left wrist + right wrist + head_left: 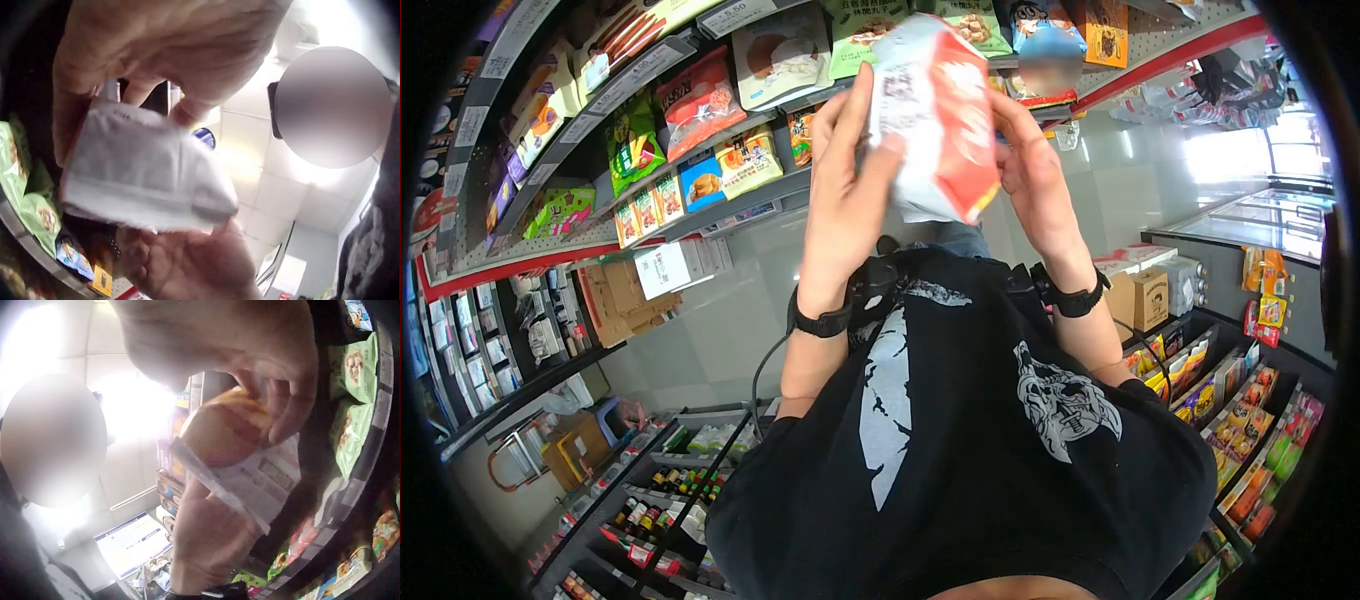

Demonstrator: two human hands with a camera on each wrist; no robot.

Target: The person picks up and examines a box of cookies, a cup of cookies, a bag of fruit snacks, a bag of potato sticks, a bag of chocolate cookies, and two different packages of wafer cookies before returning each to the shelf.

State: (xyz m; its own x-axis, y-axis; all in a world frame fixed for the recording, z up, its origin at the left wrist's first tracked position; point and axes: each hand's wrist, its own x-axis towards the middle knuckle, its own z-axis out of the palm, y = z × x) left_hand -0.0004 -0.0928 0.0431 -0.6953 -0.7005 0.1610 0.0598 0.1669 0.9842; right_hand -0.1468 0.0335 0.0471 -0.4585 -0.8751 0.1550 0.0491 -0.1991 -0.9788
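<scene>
1. A soft, boxy packet [938, 120] in red and white, with a shiny film surface, was held up between both hands, in front of the snack shelf [795, 92] with its dark metal edge.
2. The left hand [845, 200] gripped one side of it: the head view showed the thumb laid across the white face, the fingers at the side.
3. The right hand [1040, 185] gripped the opposite side, its bent fingers on the packet's edge; the right wrist view showed them curled over it.
4. The left wrist view showed a plain, pale silvery face of the packet, with little of the red.
5. The right wrist view alone showed a rounded orange and yellow area [228, 428] and, beside it, a pale panel with small printed blocks [275, 475]. The print was too blurred to read.
6. Both wrist views took in the pale ceiling panels [247, 134]; the head view showed the grey tiled floor [730, 335] and the black T-shirt [970, 430] with white prints instead.
7. Green snack bags [860, 35] sat on the shelf behind the packet, apparent in all three views.
</scene>
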